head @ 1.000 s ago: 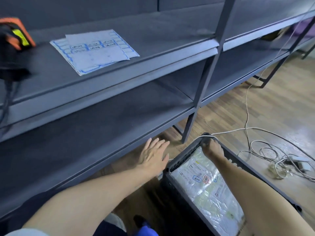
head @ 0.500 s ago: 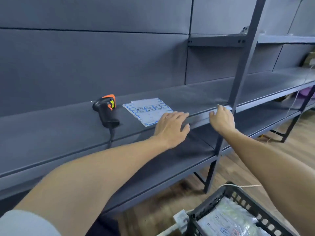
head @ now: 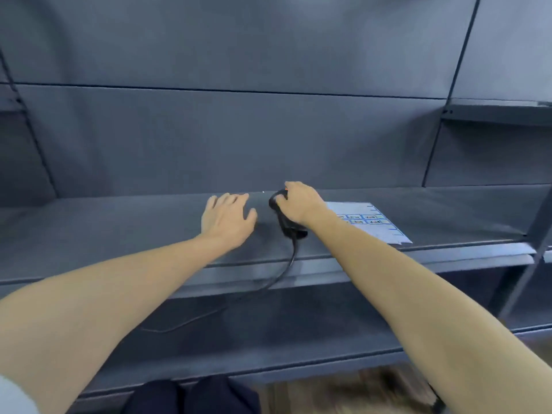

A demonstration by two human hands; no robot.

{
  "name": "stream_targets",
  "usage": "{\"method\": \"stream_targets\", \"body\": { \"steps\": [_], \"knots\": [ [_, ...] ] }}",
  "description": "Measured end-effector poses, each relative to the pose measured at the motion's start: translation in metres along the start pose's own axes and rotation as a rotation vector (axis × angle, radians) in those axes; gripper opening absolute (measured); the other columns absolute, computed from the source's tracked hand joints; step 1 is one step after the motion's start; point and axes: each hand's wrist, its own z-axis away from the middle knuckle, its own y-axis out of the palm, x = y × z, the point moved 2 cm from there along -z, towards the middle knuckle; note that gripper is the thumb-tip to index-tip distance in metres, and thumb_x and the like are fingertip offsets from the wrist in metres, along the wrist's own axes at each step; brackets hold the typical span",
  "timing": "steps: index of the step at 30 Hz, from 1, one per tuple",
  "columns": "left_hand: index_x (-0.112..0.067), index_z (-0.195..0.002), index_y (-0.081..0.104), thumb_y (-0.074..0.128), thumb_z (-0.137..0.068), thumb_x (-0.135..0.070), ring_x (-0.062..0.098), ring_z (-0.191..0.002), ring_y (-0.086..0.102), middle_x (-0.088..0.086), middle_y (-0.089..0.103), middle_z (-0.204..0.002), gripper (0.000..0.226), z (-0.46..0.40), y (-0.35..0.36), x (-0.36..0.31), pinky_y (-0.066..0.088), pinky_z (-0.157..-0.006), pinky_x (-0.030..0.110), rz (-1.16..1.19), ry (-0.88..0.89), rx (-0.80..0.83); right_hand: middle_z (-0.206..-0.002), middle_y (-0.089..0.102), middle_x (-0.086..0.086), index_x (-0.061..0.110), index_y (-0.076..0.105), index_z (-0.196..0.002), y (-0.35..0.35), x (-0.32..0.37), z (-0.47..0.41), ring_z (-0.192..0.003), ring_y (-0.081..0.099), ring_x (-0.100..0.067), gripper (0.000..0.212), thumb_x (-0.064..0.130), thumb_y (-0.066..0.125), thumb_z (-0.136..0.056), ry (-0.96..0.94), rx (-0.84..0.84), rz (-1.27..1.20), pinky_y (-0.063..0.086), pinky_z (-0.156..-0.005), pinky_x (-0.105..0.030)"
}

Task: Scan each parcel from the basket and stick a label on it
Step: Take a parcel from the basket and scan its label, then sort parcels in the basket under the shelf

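Your right hand [head: 300, 204] curls around the head of the black scanner [head: 286, 224], which rests on the grey shelf [head: 119, 222]. Your left hand [head: 227, 218] lies flat on the shelf just beside the scanner, fingers straight. The label sheet [head: 370, 221] lies past your right wrist. The scanner's cable [head: 277, 274] drops over the shelf edge.

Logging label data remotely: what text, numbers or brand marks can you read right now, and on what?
Label sheet, on the shelf: small boxes with dark print, too blurred to read.
Scanner, gripped by the right hand: no readable marking.
No other text visible.
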Motion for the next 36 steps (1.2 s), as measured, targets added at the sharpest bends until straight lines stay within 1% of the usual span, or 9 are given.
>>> {"method": "stream_targets", "body": {
  "steps": [4,8,15,19,24,28,30,33,36],
  "knots": [
    [-0.018,-0.149,0.032,0.029,-0.101,-0.039,0.018,-0.144,0.022,0.001,0.038,-0.151,0.052,0.016,-0.006,0.049,0.006,-0.118,0.034,-0.04,-0.122,0.018,-0.13,0.053,-0.017,0.0,0.051,-0.121,0.017,0.055,-0.008,-0.12,0.048,-0.033,0.037,0.026,0.037,-0.097,-0.095,0.051,0.009,0.033,-0.1,-0.036],
    [-0.018,-0.148,0.032,0.03,-0.1,-0.039,0.019,-0.144,0.022,0.001,0.038,-0.151,0.052,0.038,-0.019,0.091,0.006,-0.118,0.035,-0.066,-0.23,-0.01,-0.142,0.045,-0.014,0.004,0.041,-0.137,0.039,0.108,-0.006,-0.131,0.04,-0.029,0.047,0.028,0.036,-0.098,-0.169,0.132,-0.019,0.025,-0.11,-0.037],
    [-0.016,-0.146,0.036,0.031,-0.1,-0.036,0.02,-0.144,0.022,0.002,0.038,-0.151,0.051,0.108,-0.046,0.18,0.007,-0.119,0.036,-0.111,-0.468,-0.077,-0.145,0.042,-0.011,0.004,0.038,-0.14,0.08,0.222,0.023,-0.135,0.035,-0.025,0.048,0.027,0.035,-0.099,-0.407,0.238,-0.117,0.019,-0.113,-0.033],
    [-0.014,-0.145,0.039,0.033,-0.1,-0.034,0.02,-0.142,0.027,0.002,0.041,-0.149,0.049,0.16,-0.054,0.227,0.01,-0.118,0.037,-0.14,-0.602,-0.127,-0.145,0.043,-0.01,0.004,0.04,-0.139,0.095,0.291,0.052,-0.134,0.036,-0.025,0.047,0.028,0.036,-0.099,-0.571,0.242,-0.174,0.021,-0.112,-0.034],
    [-0.014,-0.134,0.051,0.04,-0.097,-0.033,0.019,-0.131,0.041,0.001,0.054,-0.138,0.043,0.241,-0.051,0.264,0.018,-0.111,0.035,-0.16,-0.775,-0.171,-0.142,0.045,-0.013,0.005,0.041,-0.138,0.118,0.361,0.105,-0.131,0.039,-0.029,0.046,0.027,0.04,-0.098,-0.764,0.301,-0.26,0.03,-0.107,-0.036],
    [-0.017,-0.14,0.045,0.036,-0.099,-0.036,0.018,-0.135,0.037,-0.001,0.048,-0.143,0.047,0.314,-0.03,0.279,0.017,-0.115,0.036,-0.141,-0.977,-0.125,-0.137,0.051,-0.012,0.005,0.047,-0.134,0.155,0.388,0.158,-0.127,0.045,-0.028,0.043,0.026,0.043,-0.096,-0.912,0.364,-0.299,0.034,-0.105,-0.036],
    [-0.017,-0.142,0.043,0.036,-0.099,-0.037,0.017,-0.136,0.036,-0.001,0.046,-0.145,0.049,0.347,-0.016,0.281,0.017,-0.116,0.035,-0.115,-1.083,-0.101,-0.138,0.051,-0.011,0.005,0.046,-0.136,0.179,0.395,0.186,-0.128,0.045,-0.026,0.045,0.027,0.043,-0.096,-0.978,0.432,-0.302,0.034,-0.106,-0.037],
    [-0.019,-0.14,0.047,0.037,-0.097,-0.037,0.018,-0.133,0.04,0.0,0.05,-0.142,0.047,0.388,0.007,0.28,0.021,-0.113,0.033,-0.107,-1.197,-0.079,-0.136,0.053,-0.01,0.006,0.048,-0.133,0.214,0.397,0.226,-0.126,0.046,-0.026,0.042,0.027,0.043,-0.097,-1.024,0.55,-0.288,0.035,-0.105,-0.036],
    [-0.02,-0.134,0.051,0.039,-0.096,-0.036,0.019,-0.127,0.046,0.0,0.055,-0.136,0.043,0.419,0.031,0.274,0.026,-0.108,0.032,-0.09,-1.273,-0.053,-0.139,0.05,-0.009,0.007,0.046,-0.135,0.249,0.394,0.263,-0.129,0.043,-0.025,0.044,0.028,0.043,-0.097,-1.044,0.678,-0.243,0.03,-0.109,-0.035]
  ]
}}
